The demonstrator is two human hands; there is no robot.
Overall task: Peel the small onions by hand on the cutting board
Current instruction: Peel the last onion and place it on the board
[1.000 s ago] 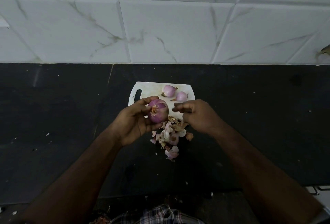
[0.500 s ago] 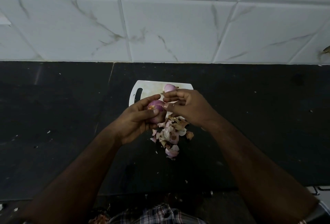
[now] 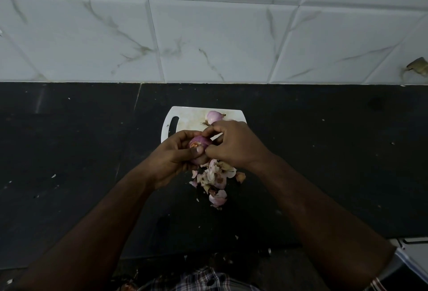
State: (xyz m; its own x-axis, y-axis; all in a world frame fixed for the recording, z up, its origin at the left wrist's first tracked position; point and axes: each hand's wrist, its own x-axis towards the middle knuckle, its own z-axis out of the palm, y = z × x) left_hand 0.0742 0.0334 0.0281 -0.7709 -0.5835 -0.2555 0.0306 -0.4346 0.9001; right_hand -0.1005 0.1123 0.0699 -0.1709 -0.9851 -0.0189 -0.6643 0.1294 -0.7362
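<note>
Item: a small round purple onion [image 3: 199,142], which we hold above the near edge of the white plastic cutting board [image 3: 188,121]. Our left hand [image 3: 172,157] cups it, thumb across its front; our right hand [image 3: 232,143] pinches at its upper right side with curled fingers. A second purple onion [image 3: 214,116] lies on the board. A heap of pale peelings [image 3: 215,180] sits on the black counter [image 3: 69,151] just below our hands.
</note>
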